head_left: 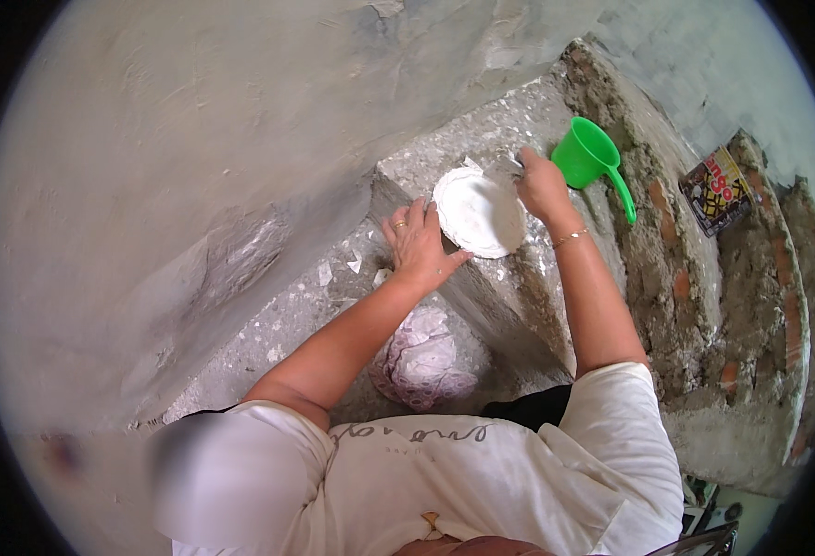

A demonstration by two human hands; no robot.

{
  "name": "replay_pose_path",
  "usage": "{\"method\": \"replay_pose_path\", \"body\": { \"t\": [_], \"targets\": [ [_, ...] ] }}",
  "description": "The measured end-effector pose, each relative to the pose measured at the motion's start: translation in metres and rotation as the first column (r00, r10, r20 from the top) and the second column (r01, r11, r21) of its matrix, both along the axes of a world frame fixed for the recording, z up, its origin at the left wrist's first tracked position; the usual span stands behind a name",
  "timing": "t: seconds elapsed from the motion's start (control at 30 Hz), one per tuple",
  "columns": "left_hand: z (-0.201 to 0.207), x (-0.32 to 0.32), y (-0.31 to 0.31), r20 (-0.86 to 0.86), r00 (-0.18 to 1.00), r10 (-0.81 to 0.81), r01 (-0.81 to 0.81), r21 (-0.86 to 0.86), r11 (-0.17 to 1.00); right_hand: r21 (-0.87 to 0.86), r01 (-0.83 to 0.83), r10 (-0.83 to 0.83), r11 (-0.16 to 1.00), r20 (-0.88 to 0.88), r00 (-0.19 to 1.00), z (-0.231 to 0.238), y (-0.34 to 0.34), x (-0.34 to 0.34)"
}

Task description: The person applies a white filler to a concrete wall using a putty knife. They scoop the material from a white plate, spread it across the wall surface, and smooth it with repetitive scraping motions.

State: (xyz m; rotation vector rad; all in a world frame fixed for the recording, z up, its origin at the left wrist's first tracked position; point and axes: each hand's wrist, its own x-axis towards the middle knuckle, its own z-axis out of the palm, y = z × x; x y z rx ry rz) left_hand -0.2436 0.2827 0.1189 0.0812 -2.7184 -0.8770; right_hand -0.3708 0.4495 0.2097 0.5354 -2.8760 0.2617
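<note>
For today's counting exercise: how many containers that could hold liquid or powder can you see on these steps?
3. A white bowl sits on the step between the hands, a green scoop stands just right of the right hand, and a printed can lies farther right. Others may be hidden.

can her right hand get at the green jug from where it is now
Probably yes. The right hand sits at the far edge of the white dish, gripping a small tool, and the green jug stands just beyond it on the same step with nothing between. She would likely need to free her fingers first.
</note>
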Motion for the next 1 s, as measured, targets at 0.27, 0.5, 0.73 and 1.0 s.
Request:
{"method": "replay_pose_path", "body": {
  "t": [0.27, 0.5, 0.73, 1.0],
  "targets": [
    [0.0, -0.005, 0.0, 0.031, 0.999, -0.017, 0.017, 0.014, 1.0, 0.184, 0.017, -0.034, 0.983, 0.091, 0.995, -0.027, -0.012, -0.02],
    [0.004, -0.007, -0.002, 0.095, 0.995, -0.016, 0.012, 0.036, 0.999, 0.22, -0.044, 0.018, 0.975, 0.119, 0.993, -0.027, -0.025, 0.031],
    [0.003, -0.006, 0.0, 0.104, 0.994, -0.017, 0.013, 0.041, 0.999, 0.087, 0.063, -0.065, 0.994, 0.023, 0.998, -0.021, -0.003, 0.009],
    [0.006, -0.009, 0.0, 0.107, 0.994, -0.012, 0.012, 0.001, 1.0, 0.145, 0.021, -0.022, 0.989, 0.006, 1.0, -0.047, -0.037, 0.004]
  ]
}}
